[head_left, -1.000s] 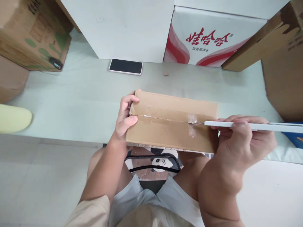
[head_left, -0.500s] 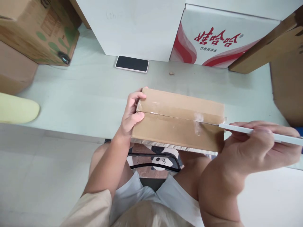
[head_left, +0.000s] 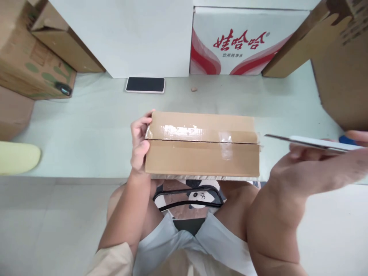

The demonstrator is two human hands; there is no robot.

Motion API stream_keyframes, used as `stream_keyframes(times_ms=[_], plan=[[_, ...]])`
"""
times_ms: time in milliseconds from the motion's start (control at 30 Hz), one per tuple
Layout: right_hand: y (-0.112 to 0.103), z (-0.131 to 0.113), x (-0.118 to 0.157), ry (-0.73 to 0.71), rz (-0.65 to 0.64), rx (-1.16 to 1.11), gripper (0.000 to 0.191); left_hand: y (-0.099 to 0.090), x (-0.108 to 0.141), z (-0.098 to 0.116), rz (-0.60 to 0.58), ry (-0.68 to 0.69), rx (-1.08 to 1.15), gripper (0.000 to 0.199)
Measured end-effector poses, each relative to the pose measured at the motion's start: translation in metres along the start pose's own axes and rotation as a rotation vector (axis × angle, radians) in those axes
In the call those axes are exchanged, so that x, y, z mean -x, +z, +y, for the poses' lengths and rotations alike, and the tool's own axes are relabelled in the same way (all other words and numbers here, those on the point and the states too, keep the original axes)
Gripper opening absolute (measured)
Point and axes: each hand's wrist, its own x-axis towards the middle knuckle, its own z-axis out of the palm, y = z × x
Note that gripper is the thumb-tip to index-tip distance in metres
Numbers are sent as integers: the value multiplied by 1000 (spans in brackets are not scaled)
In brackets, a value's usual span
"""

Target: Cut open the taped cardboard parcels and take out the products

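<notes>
A brown cardboard box (head_left: 201, 159) lies at the table's front edge, with clear tape on its top and a dark seam running lengthwise. My left hand (head_left: 140, 143) grips the box's left end, thumb on top and fingers round the far corner. To the right of the box, my right hand (head_left: 319, 165) is closed on a white utility knife (head_left: 313, 142). The knife's thin dark blade points left and stands apart from the box's right end.
A black-screened phone (head_left: 145, 85) lies behind the box on the pale table (head_left: 94, 126). White cartons (head_left: 241, 42) stand at the back. Brown boxes (head_left: 40, 65) flank both sides. A yellow-green object (head_left: 18, 158) rests at the left edge, and something blue (head_left: 346, 140) is partly behind my right hand.
The knife's blade has left the seam at the box's right end and moved clear to the right with my right hand. My left hand still grips the box. The camera view has shifted.
</notes>
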Motion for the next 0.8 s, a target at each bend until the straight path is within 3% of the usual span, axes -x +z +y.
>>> stream_keyframes(times_ms=[100,167,267,367,567,800], plan=[[4,3,13,-71,-91,-111,51,0,0,3,107,137,-63,27],[3,2,20,-98,-174,-127,44,-3,1,6,138,147,-162,17],[-2,-3,26,4,-400,27,23,-10,1,11,145,110,-330,7],[-7,-10,30,153,-577,192,18,-17,-2,15,120,149,-404,8],[-11,-14,39,255,-565,143,27,-24,-5,16,70,144,-451,16],[-1,-1,51,144,-523,60,26,-32,-1,12,19,129,-427,34]])
